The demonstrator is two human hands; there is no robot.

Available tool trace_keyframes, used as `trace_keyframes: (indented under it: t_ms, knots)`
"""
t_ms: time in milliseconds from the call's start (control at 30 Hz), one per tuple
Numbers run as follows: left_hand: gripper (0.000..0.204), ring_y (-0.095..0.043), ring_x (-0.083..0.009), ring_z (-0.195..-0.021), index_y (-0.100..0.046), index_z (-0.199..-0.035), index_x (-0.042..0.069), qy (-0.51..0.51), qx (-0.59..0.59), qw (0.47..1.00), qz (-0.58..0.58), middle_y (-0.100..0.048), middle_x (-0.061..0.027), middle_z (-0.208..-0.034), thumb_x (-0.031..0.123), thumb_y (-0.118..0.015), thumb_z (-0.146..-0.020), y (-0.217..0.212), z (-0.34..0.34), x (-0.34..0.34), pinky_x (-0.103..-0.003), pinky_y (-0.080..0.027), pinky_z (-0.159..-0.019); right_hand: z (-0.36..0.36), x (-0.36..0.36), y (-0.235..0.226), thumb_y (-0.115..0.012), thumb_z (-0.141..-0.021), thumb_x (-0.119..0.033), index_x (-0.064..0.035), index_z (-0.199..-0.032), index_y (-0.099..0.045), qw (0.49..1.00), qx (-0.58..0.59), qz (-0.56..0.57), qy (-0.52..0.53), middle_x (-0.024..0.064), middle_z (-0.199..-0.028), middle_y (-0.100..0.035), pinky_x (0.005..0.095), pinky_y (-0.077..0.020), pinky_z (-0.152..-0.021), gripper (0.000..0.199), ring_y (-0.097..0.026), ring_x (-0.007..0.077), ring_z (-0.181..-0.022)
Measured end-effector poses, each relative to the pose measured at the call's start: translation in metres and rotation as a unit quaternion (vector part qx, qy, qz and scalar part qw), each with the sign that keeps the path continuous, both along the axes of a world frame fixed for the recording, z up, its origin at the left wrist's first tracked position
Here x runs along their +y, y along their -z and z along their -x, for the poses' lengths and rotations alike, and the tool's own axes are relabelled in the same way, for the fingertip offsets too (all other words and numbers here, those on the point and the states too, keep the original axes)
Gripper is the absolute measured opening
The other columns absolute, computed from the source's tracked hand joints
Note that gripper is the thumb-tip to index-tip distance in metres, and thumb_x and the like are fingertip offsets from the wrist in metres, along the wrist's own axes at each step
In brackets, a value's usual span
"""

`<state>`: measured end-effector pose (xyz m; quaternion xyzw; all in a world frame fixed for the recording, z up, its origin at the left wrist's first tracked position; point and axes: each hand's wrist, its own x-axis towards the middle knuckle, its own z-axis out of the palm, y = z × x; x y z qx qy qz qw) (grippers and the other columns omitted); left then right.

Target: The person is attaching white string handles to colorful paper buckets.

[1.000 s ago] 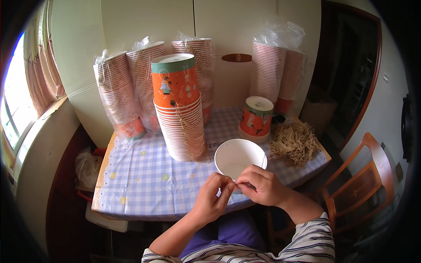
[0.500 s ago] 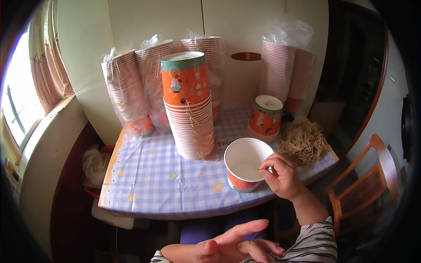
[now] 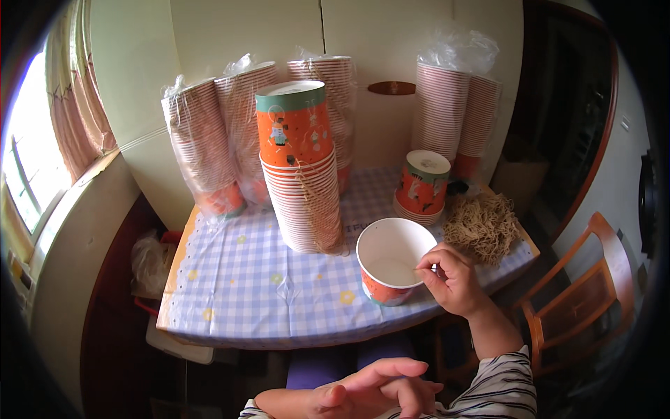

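An open paper tub [image 3: 396, 262], white inside and orange outside with a green base band, stands upright near the table's front edge. My right hand [image 3: 452, 281] is at its right rim, thumb and forefinger pinched together over the opening; whatever they hold is too small to make out. Below the table edge, my left hand [image 3: 373, 387] hovers with fingers spread and nothing visible in it. Left of the open tub rises a tall stack of nested, upside-down tubs [image 3: 300, 202], with tan strings hanging down its side. A tangled heap of tan string [image 3: 481, 227] lies on the right.
A short stack of upturned tubs [image 3: 421, 187] stands behind the open one. Several plastic-wrapped tub stacks [image 3: 202, 150] line the back. A blue checked cloth [image 3: 258, 293] covers the table. A wooden chair [image 3: 576, 293] is at the right, a curtained window at the left.
My left hand's fingers have curled and shifted slightly. The right hand has moved a touch to the right, still pinched at the tub's rim. The tubs stay put.
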<state>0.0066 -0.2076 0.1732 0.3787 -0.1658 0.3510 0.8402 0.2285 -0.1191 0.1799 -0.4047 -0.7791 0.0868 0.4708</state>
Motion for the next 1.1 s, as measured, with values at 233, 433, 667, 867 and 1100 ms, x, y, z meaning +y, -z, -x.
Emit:
trace_keyframes:
  t_ms: [233, 433, 667, 867, 1100]
  knots:
    - [0.117, -0.050, -0.0267, -0.102, -0.012, -0.144, 0.003, -0.060, 0.011, 0.996, 0.072, -0.053, -0.0105, -0.093, 0.048, -0.076, -0.058, -0.006, -0.010, -0.007, -0.040, -0.027, -0.105, 0.000, 0.003, 0.002, -0.063, -0.081, -0.002, -0.0025, -0.088, -0.057, 1.000, 0.016, -0.002, 0.000, 0.0084, -0.079, -0.057, 0.0297, -0.0469, -0.061, 0.009, -0.058, 0.0205, -0.070]
    - [0.121, -0.045, -0.0273, -0.114, -0.008, -0.146, 0.005, 0.140, -0.006, 0.983, 0.118, -0.051, -0.0113, -0.105, 0.037, -0.079, -0.054, 0.000, -0.024, -0.002, -0.040, -0.025, -0.106, -0.003, 0.002, 0.006, -0.062, -0.080, -0.001, -0.0028, -0.084, -0.056, 0.999, 0.026, -0.018, 0.014, 0.0042, -0.078, -0.055, 0.0213, -0.0401, -0.055, 0.008, -0.049, 0.0100, -0.063]
    - [0.120, -0.049, -0.0246, -0.108, -0.009, -0.146, 0.003, 0.213, -0.056, 0.967, 0.132, -0.052, -0.0114, -0.104, 0.042, -0.077, -0.055, 0.016, -0.033, 0.002, -0.037, -0.028, -0.103, -0.004, 0.001, 0.003, -0.063, -0.081, -0.002, -0.0031, -0.086, -0.057, 1.000, 0.017, -0.001, 0.012, 0.0062, -0.078, -0.057, 0.0258, -0.0444, -0.055, 0.007, -0.056, 0.0150, -0.065]
    - [0.122, -0.050, -0.0237, -0.106, -0.009, -0.145, 0.002, 0.102, -0.025, 0.992, 0.073, -0.052, -0.0114, -0.103, 0.044, -0.077, -0.053, -0.002, -0.027, -0.002, -0.037, -0.030, -0.101, -0.004, 0.001, 0.001, -0.063, -0.081, -0.002, -0.0029, -0.085, -0.057, 1.000, 0.022, 0.000, 0.015, 0.0059, -0.078, -0.057, 0.0250, -0.0436, -0.054, 0.008, -0.055, 0.0141, -0.064]
    - [0.119, -0.050, -0.0237, -0.106, -0.012, -0.145, 0.002, 0.141, -0.005, 0.984, 0.111, -0.052, -0.0112, -0.103, 0.046, -0.077, -0.055, -0.010, -0.025, -0.002, -0.037, -0.031, -0.100, -0.005, 0.003, 0.003, -0.063, -0.081, -0.002, -0.0029, -0.085, -0.057, 1.000, 0.020, -0.012, 0.011, 0.0058, -0.077, -0.057, 0.0248, -0.0438, -0.054, 0.008, -0.055, 0.0142, -0.063]
